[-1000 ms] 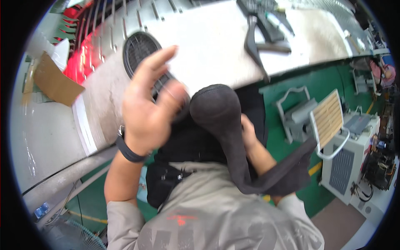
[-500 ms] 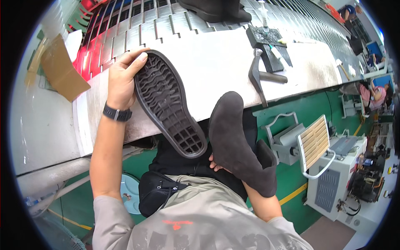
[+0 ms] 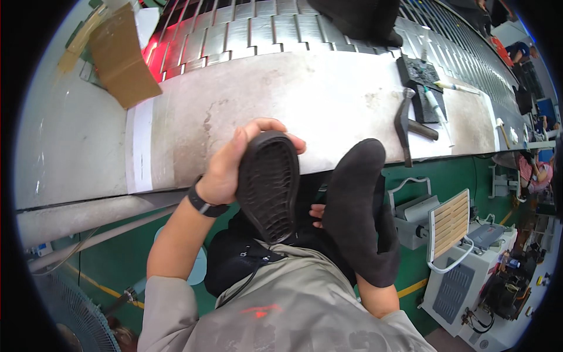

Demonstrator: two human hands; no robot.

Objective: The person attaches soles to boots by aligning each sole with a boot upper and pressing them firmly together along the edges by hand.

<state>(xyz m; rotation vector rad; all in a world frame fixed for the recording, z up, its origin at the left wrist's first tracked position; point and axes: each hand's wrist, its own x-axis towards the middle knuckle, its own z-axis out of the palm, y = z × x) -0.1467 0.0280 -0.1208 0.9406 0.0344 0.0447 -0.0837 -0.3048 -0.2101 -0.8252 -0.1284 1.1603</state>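
Note:
My left hand [image 3: 226, 167], with a dark watch on its wrist, is closed round the upper end of a black rubber shoe sole [image 3: 268, 185]. The sole's ridged, gridded inner side faces me, and it stands tilted over my lap at the table's near edge. To its right is a dark suede ankle boot [image 3: 355, 205], toe pointing away from me, its opening toward the lower right. My right hand [image 3: 317, 215] holds the boot from underneath; only a few curled fingertips show beside it. Sole and boot are a small gap apart.
On the white-covered table [image 3: 193, 111] at right lie a hammer [image 3: 403, 126], black blocks [image 3: 417, 73] and a syringe [image 3: 435, 105]. Another dark boot [image 3: 363, 17] rests on the metal slat conveyor [image 3: 258, 32]. Cardboard [image 3: 123, 56] stands far left; a machine [image 3: 463, 276] stands at right.
My left hand has brought the sole down and closer to me, tipping it so it looks shorter. The boot has turned slightly more upright. The whole view has shifted left.

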